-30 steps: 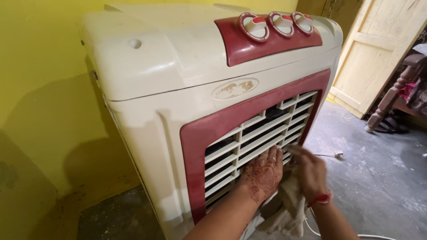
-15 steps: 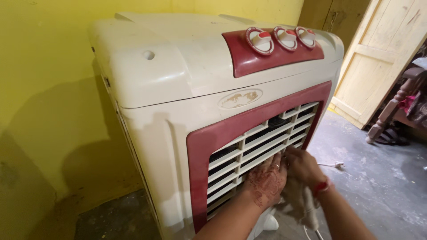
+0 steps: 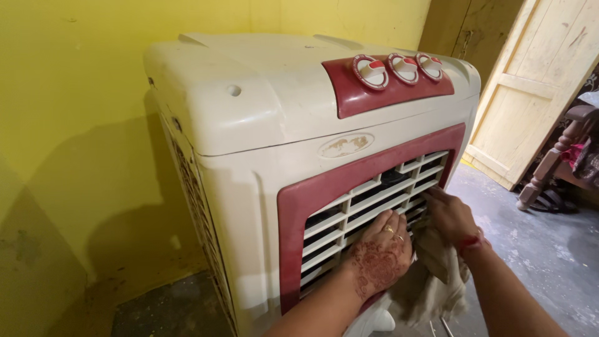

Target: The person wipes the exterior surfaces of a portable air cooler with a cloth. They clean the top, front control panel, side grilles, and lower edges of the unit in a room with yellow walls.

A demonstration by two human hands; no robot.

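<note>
Flanking cooler [image 3: 262, 125]: yellow wall [image 3: 81, 93], wooden door [image 3: 536, 81]

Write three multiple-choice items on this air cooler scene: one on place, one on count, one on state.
1. Where does the left hand rest?
A. on the knobs
B. on the front grille
C. on the floor

2. How many knobs are on the red panel on top of the cooler?
A. two
B. three
C. five

3. How is the cloth?
A. folded flat on top
B. spread on the floor
C. crumpled, hanging beneath the right hand

Answers: B, its fingers lie on the slats; B, three round dials stand in a row; C, it droops in folds between the wrists.
</note>
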